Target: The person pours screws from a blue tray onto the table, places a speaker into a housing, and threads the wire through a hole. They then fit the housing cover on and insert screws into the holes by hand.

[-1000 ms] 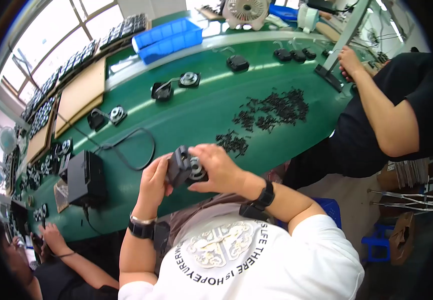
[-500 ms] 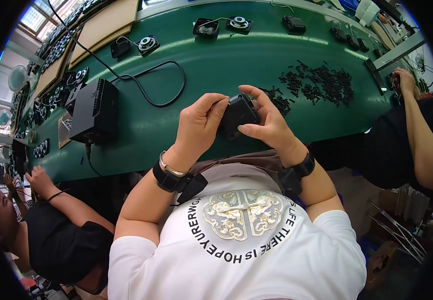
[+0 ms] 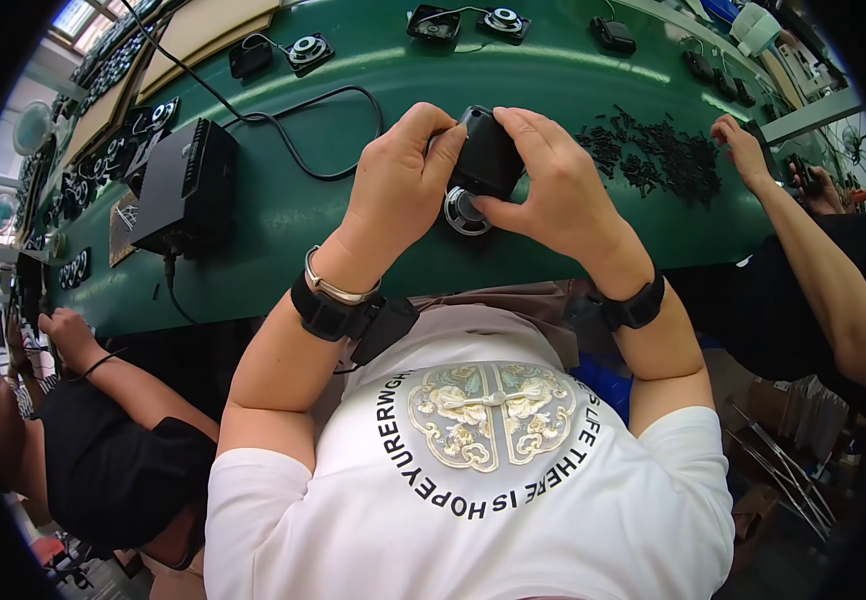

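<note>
A green tabletop [image 3: 288, 240] carries a black box-shaped device [image 3: 185, 185], with a looped black power cable [image 3: 328, 178] lying to that device's right. Beyond the device and to its right sit two loudspeaker drivers [image 3: 503, 20], each wired to its own black housing [image 3: 433, 24], then more black speaker housings [image 3: 614, 36] farther right, while short black strips [image 3: 673, 160] spread loosely, well to the device's right. Other loudspeaker units [image 3: 163, 113] crowd beyond it and to its left.

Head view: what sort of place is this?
Probably a small factory workshop, likely for putting speakers together. What points to it: a long green workbench, a scatter of small black parts on it, and round speakers along its far side.
</note>
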Demonstrator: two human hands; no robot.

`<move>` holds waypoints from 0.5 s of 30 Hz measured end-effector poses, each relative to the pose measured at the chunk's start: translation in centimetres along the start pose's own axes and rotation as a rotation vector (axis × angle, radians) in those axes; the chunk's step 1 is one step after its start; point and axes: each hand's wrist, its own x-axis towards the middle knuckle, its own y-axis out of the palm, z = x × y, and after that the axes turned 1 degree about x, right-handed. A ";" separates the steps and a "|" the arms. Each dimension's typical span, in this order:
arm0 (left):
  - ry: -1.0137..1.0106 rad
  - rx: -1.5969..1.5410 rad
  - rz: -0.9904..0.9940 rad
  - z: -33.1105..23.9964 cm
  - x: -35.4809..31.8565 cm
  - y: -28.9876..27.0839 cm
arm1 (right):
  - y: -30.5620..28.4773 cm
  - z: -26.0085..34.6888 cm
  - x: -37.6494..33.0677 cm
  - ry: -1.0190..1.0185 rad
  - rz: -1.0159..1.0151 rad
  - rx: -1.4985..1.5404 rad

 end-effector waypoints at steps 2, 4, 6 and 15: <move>0.195 0.145 -0.040 0.3 0.5 -0.4 | -0.5 -0.3 0.7 -0.039 0.091 -0.026; 0.291 0.218 -0.065 0.3 0.5 -0.8 | -0.2 0.9 0.6 0.020 0.138 -0.013; 0.256 0.041 -0.041 0.3 0.4 -1.0 | -0.1 2.3 0.2 0.147 0.226 0.010; -0.116 -0.642 0.090 2.0 -0.4 -1.4 | 2.6 2.3 -3.4 0.160 0.111 -0.082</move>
